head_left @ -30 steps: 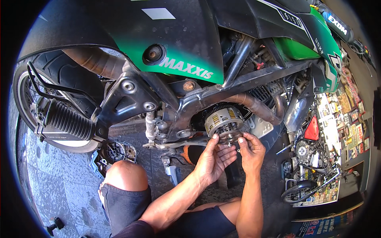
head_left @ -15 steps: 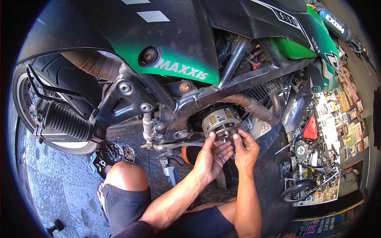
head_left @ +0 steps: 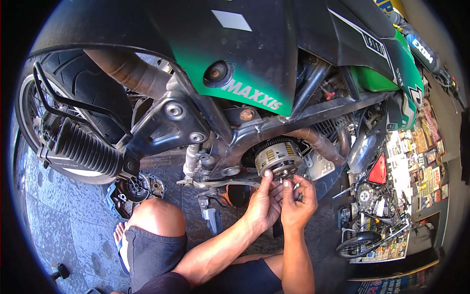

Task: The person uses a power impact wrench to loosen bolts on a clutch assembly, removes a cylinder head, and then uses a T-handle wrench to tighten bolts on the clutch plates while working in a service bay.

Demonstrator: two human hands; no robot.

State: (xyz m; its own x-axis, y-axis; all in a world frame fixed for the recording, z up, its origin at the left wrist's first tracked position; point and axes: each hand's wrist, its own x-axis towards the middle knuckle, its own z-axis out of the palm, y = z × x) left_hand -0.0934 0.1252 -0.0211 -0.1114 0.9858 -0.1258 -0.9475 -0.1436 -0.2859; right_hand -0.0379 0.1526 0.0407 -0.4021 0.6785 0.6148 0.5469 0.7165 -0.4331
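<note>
A round metal motorcycle clutch [head_left: 278,156] with a slotted, yellowish-plated basket sits in the engine opening. A darker round plate [head_left: 285,170] forms its outer face. My left hand [head_left: 263,205] is palm up below it, thumb raised against the plate's lower edge and fingers loosely cupped apart from the thumb. Close beside it, my right hand [head_left: 298,205] is closed in a pinch, its thumb over the left fingertips. Small shiny bits, perhaps bolts, show by the fingertips; what the right fingers hold is too small to make out.
The black and green motorcycle's frame [head_left: 274,122] and exhaust pipe [head_left: 313,139] surround the clutch. An engine cover [head_left: 138,188] lies on the floor beyond my left knee [head_left: 156,220]. A footrest [head_left: 211,218] hangs lower left of my hands. Another partly stripped motorcycle [head_left: 372,198] stands at right.
My right hand has come off the plate's right edge and dropped to my left fingertips. The left thumb remains at the plate. The whole view has shifted slightly.
</note>
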